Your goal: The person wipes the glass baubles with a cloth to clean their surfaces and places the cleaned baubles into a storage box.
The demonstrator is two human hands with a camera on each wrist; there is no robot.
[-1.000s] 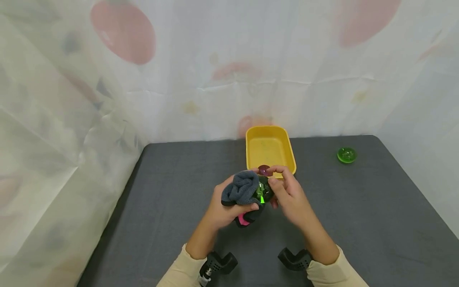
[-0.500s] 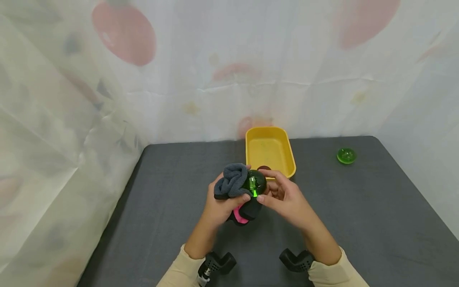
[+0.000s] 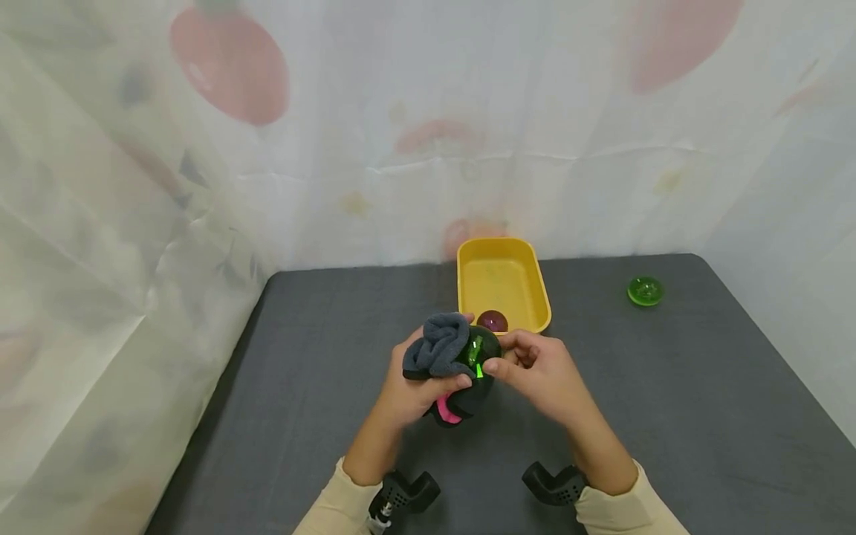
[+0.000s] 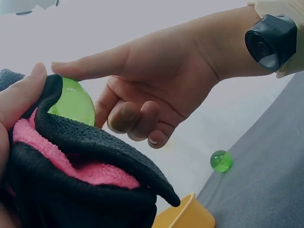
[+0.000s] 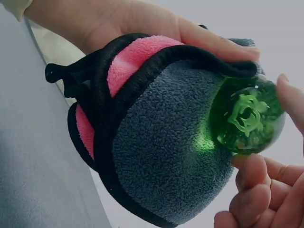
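My left hand grips a bunched grey fleece cloth with pink lining and black trim, wrapped round a clear green ball. My right hand pinches that ball between forefinger and thumb. In the left wrist view the right hand lays its forefinger over the green ball above the cloth. The right wrist view has the ball poking out of the cloth, with the left hand behind it. Both hands hover over the dark table.
A yellow tray stands just beyond the hands with a dark purple ball at its near end. A second green ball lies at the far right of the table. Pale printed curtains close off the back and left.
Both hands with the cloth and green ball have shifted slightly left and nearer to me. The purple ball, partly covered by the fingers before, now shows in the tray.
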